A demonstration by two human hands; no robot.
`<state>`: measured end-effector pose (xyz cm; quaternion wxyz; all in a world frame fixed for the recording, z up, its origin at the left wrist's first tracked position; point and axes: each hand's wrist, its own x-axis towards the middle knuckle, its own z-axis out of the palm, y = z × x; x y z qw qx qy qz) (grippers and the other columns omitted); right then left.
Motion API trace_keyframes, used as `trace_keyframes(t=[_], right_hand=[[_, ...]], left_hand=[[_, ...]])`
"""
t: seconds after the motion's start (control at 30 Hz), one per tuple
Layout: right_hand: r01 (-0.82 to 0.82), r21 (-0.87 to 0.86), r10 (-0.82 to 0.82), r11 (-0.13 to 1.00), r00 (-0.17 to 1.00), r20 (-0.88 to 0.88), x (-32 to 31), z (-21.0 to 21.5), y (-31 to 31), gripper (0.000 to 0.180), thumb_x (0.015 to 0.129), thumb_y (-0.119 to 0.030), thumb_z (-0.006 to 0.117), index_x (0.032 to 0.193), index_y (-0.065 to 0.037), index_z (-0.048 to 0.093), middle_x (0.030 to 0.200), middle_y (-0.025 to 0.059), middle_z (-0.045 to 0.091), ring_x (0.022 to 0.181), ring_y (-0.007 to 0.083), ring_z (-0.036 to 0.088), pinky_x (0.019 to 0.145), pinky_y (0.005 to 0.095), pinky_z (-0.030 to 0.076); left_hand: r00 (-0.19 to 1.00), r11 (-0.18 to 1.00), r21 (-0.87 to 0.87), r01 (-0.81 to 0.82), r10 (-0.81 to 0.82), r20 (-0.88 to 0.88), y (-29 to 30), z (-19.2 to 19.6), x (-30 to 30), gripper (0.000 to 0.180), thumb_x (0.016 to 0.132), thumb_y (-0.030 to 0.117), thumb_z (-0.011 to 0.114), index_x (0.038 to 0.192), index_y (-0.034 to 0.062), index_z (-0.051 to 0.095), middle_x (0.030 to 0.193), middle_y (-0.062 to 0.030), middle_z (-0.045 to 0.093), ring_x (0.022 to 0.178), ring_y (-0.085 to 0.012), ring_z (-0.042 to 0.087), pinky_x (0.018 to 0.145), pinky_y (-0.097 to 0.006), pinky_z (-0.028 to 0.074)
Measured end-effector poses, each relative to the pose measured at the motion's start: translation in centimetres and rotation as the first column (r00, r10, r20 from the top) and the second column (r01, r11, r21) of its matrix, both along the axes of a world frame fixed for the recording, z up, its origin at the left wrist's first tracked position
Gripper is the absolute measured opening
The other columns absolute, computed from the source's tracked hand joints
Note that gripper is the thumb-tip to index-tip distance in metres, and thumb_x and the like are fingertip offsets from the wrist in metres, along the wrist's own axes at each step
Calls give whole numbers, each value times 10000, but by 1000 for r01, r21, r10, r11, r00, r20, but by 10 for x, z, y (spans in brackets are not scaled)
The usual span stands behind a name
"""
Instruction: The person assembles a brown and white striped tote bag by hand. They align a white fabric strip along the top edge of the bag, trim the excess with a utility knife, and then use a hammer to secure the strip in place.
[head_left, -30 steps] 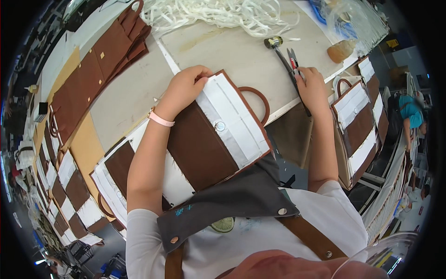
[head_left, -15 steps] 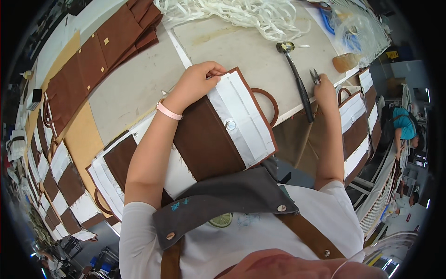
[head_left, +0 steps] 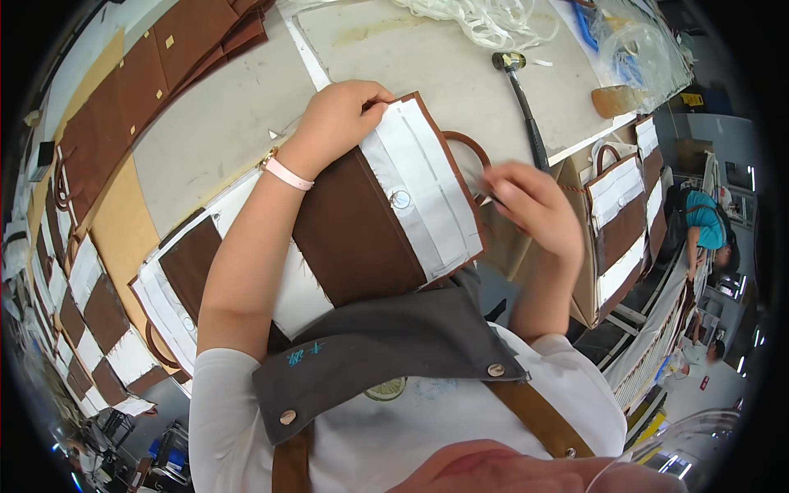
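Observation:
A long bag panel [head_left: 353, 226] of brown and white pieces lies across my front, with white backing strips, a brown border and a handle [head_left: 468, 141] at either end. A round snap [head_left: 400, 199] shows on the nearer strip. The far corner of this end is pinched between the thumb and fingers of my left hand [head_left: 345, 119]. My right hand [head_left: 538, 209] is closed around small thread snips, beside the right-hand border close to the handle's base. Motion smears its fingertips, and the snips are mostly hidden.
Beyond the panel on the table lie a mallet [head_left: 526, 115], white tape [head_left: 485, 20] in a tangle and a tan block [head_left: 616, 101]. Brown panels [head_left: 156, 74] are stacked at the far left. More patchwork panels hang at left [head_left: 107, 308] and right [head_left: 616, 205].
My right hand has come left and nearer with the snips, from beside the mallet to the panel's border. My left hand keeps its pinch. The whole view has shifted slightly.

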<state>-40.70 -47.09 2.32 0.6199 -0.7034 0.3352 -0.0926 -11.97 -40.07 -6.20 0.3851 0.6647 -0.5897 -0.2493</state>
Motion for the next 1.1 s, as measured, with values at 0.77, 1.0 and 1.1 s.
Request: trace_keyframes(t=[0.77, 1.0, 1.1], right_hand=[[113, -613, -200, 782, 977, -76, 119, -52, -9, 157, 896, -148, 681, 915, -1, 630, 802, 175, 631, 699, 334, 626, 660, 419, 496], [84, -697, -150, 713, 988, -33, 130, -65, -10, 165, 858, -81, 691, 1008, -14, 678, 874, 150, 630, 779, 321, 623, 712, 402, 499], [71, -683, -159, 727, 985, -67, 128, -63, -7, 163, 851, -61, 691, 1007, -16, 675, 879, 150, 632, 785, 318, 627, 712, 395, 500]], left_hand=[[979, 1000, 6, 6, -5, -204, -4, -10, 7, 174, 898, 35, 604, 1067, 27, 647, 965, -92, 724, 911, -178, 693, 836, -305, 537], [957, 997, 48, 59, -43, -288, -4, -5, 11, 266, 875, 14, 605, 1140, 18, 615, 1009, -95, 719, 959, -164, 683, 878, -300, 530], [961, 997, 57, 60, -42, -272, -3, -5, 11, 256, 874, 18, 607, 1130, 17, 611, 1011, -93, 721, 970, -164, 681, 883, -298, 526]])
